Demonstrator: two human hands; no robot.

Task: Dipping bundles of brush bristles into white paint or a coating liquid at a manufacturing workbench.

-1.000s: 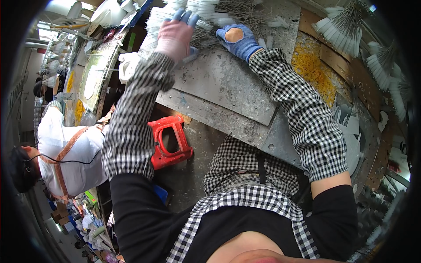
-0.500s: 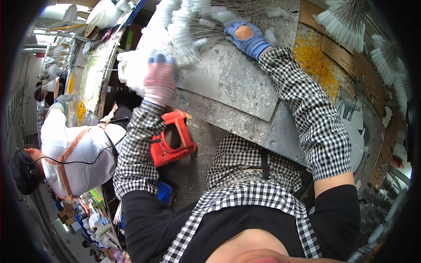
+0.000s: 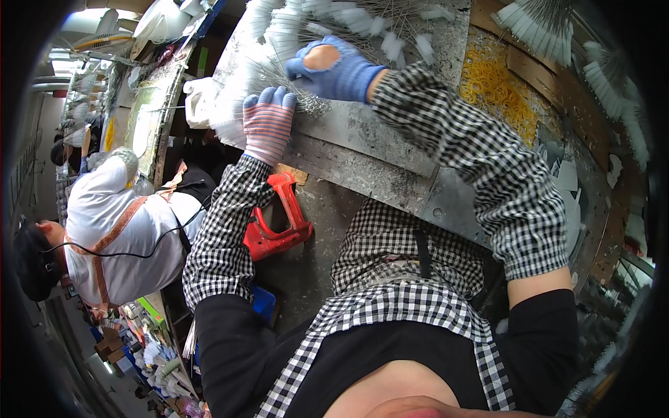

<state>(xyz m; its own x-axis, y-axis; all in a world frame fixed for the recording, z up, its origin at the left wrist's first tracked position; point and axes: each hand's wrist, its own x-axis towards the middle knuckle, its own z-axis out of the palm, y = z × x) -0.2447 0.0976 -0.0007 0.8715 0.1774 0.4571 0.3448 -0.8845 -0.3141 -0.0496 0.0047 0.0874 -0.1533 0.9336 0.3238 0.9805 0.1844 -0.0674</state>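
A pile of thin wire-handled brushes [image 3: 282, 38] with white bristles lies at the far left of the metal-topped table [image 3: 362, 143]. My left hand [image 3: 268, 129], in a pink-striped glove with blue fingertips, rests at the table's left front edge. Its fingers stretch out over the near side of the pile, slightly apart. My right hand [image 3: 338, 73], in a blue glove with a round hole on its back, is over the wire handles, close beside the left hand. Its fingers bend down and are mostly hidden, so their grip does not show. Looped wire ends show below it.
Yellow rubber bands [image 3: 495, 90] lie heaped at the table's right. Fanned brushes [image 3: 540, 28] stand beyond them. A white plastic bag [image 3: 200, 101] hangs by the left corner. Below stands a red stool [image 3: 282, 226]. A co-worker [image 3: 132, 237] sits at the left.
My right hand has moved left across the wire handles toward my left hand. My left hand has shifted slightly right, and some brushes now lie loose behind the right hand.
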